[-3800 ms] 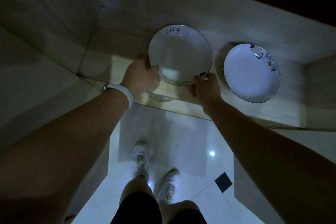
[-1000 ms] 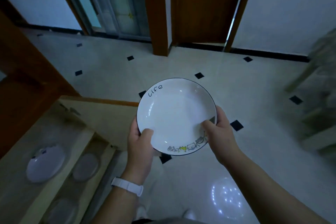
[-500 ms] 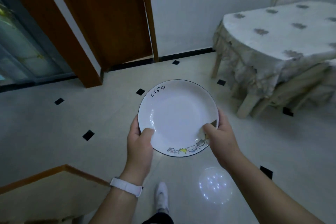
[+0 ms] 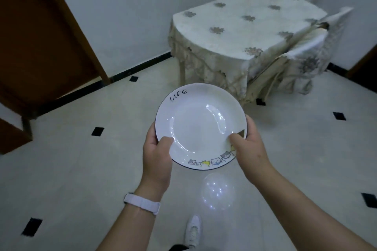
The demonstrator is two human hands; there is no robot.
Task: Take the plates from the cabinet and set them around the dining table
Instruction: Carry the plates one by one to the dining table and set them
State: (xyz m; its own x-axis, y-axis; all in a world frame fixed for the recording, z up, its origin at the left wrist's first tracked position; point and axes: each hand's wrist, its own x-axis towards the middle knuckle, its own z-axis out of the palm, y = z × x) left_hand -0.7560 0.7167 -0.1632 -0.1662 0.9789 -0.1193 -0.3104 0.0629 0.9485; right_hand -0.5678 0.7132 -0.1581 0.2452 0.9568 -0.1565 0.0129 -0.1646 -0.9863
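Below the hands, a white shoe [image 4: 193, 230] is showing on the tiled floor [image 4: 81, 169], and a white wristband [image 4: 142, 203] is circling the left wrist. Between the 2 hands a white plate [image 4: 201, 126] is being held about level above the floor. The left hand [image 4: 157, 157] is gripping its left rim, thumb curled over the top, and the right hand [image 4: 247, 149] is gripping the right rim likewise. Beyond the right hand, well apart, the dining table [image 4: 244, 32] is standing under a flowered cloth with covered chairs [image 4: 302, 55] around it. Beyond the left hand a brown door [image 4: 40, 36] is standing.
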